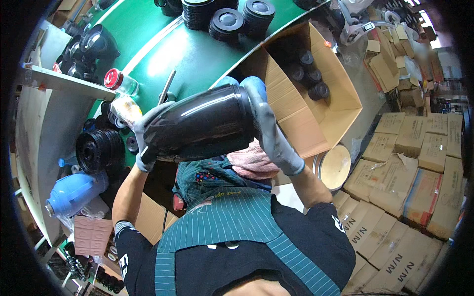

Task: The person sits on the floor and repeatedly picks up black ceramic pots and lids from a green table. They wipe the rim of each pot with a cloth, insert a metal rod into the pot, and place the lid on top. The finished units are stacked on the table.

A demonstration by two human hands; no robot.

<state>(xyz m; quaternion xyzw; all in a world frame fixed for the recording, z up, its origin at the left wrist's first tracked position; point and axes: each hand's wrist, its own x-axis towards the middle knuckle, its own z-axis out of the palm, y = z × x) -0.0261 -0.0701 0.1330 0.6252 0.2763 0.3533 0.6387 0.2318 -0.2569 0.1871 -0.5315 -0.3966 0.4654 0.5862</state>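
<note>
A glossy black cylindrical shell (197,126) lies tilted sideways across my front, held up between both hands. On its left end, my left hand (144,132), in a grey glove, is closed round the edge, its fingers partly hidden behind the shell. My right hand (269,132), in a grey and blue glove, grips the ribbed right end, with its fingertips over the upper rim. Beyond the shell, a metal bar-like tool (168,87) stands on the green table. A clear jar with a red lid (117,80) is near my left hand.
Stacks of black round lids (227,22) stand on the green table (192,59). An open carton (340,111) with black parts stands at the right, beside a round stool (335,166). Stacked cartons (390,182) fill the far right. A blue jug-shaped body (79,192) is at the left.
</note>
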